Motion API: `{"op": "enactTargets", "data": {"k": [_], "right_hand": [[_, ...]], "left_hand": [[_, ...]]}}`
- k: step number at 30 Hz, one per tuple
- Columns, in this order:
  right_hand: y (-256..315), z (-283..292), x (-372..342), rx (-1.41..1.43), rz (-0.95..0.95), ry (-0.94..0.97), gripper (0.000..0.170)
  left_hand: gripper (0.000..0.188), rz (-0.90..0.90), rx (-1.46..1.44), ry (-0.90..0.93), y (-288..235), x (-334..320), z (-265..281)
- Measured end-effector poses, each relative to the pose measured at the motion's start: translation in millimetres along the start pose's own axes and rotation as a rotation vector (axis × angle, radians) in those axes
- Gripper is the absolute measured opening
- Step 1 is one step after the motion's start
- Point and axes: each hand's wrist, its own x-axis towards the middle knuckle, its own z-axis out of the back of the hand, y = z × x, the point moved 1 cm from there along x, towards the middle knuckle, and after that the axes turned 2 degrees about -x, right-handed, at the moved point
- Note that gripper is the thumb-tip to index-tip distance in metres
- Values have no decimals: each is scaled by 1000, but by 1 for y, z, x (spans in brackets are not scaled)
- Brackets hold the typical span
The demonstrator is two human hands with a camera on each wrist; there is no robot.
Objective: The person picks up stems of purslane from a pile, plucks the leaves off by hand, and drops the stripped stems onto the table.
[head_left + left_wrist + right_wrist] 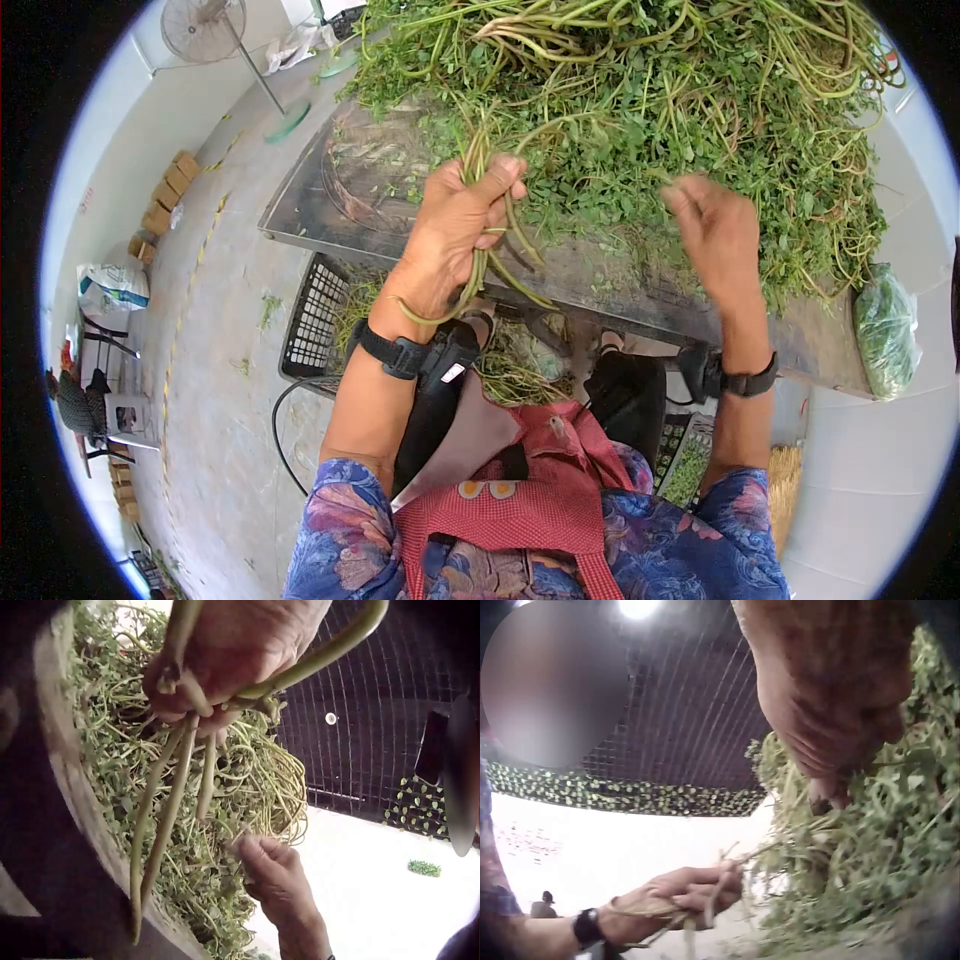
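My left hand (455, 225) grips a small bunch of long green stems (480, 160); their ends hang below the fist and one loops beside the wrist. From that fist a thin leafy stem reaches to the right. My right hand (715, 235) is raised over the near side of a big heap of leafy greens (640, 120), thumb and forefinger pinched on a small green sprig, apart from the left hand. The left wrist view has the held stems (169, 817) up close, with the right hand (281, 889) beyond. In the right wrist view, leaves partly hide the right fingertips.
The heap covers much of the dark table (370, 235). A bag of greens (887, 335) lies at the table's right end. Below the table's near edge are a black crate (312, 325) and more stems (520, 380). A fan (205, 25) stands at the back left.
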Motion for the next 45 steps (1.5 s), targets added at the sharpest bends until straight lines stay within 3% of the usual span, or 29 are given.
{"op": "enactTargets", "data": {"k": [3,4,5,7,8,11,12,15,19,22,26,28,32,36,38,41,45], "right_hand": [[-19,-4,1,-83,-16,133,23],[-23,-6,6,187,55,100,29],[-27,-7,10,184,64,100,29],[-18,-3,17,1007,-487,247,33],[-17,-9,19,1187,-510,208,43],[-21,-24,20,1416,-645,79,51],[-21,-25,19,1451,-665,78,60],[-18,-27,21,1545,-679,82,62],[-4,-26,23,1581,-905,71,63],[-1,-30,26,1590,-692,314,60],[-2,-27,30,1702,-708,421,55],[-1,-31,29,1685,-619,531,47],[3,-37,21,1510,-586,553,28],[1,-40,17,1493,-556,606,29],[-1,-42,15,1452,-425,659,25],[9,-35,12,1265,-506,579,23],[12,-41,10,1259,-455,641,25]], "left_hand": [[15,-38,0,19,-1,-2,-1],[15,-30,20,37,-1,-2,-2],[15,-38,15,33,-1,-4,-3],[21,-34,-11,90,1,-7,-7],[20,-41,3,108,0,-7,-9],[20,-23,-8,120,2,-11,-11],[21,-20,-2,137,2,-11,-11],[20,-22,5,197,3,-12,-10],[20,-15,30,234,5,-12,-13],[20,5,150,257,6,-12,-15],[20,-9,214,278,9,-13,-17],[20,-9,215,278,8,-13,-18],[21,30,247,276,8,-13,-17],[22,20,271,331,10,-11,-15],[22,28,279,340,9,-12,-14],[23,98,254,344,2,-15,-19],[21,144,234,332,-3,-13,-26]]}}
